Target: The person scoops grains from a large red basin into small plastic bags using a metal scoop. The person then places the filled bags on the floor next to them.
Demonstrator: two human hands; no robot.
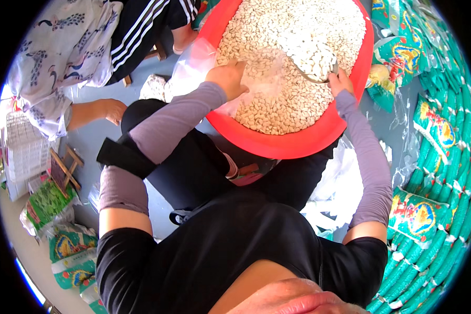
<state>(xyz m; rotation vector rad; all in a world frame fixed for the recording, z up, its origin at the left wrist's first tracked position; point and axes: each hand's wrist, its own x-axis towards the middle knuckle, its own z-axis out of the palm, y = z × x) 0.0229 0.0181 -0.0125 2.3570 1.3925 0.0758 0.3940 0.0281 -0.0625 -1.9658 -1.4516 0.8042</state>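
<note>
A wide red plastic basin (pixel 255 147) stands before me, full of pale, flat seeds (pixel 282 121) that look like pumpkin seeds. My left hand (pixel 228 80) is over its left side, holding a clear plastic bag (pixel 265 72) whose film spreads across the seeds; some fingertips are hard to make out through it. My right hand (pixel 341 83) grips the handle of a round metal scoop (pixel 318 79) at the basin's right. Seeds are heaped in the scoop, its mouth close to the bag's right edge.
Many filled green printed bags (pixel 420 216) are stacked along the right. At left sits another person, whose hand (pixel 114 111) hangs near my knee. A white plastic basket (pixel 26 131), a wooden folding stool (pixel 66 168) and more printed bags (pixel 72 255) stand behind that person.
</note>
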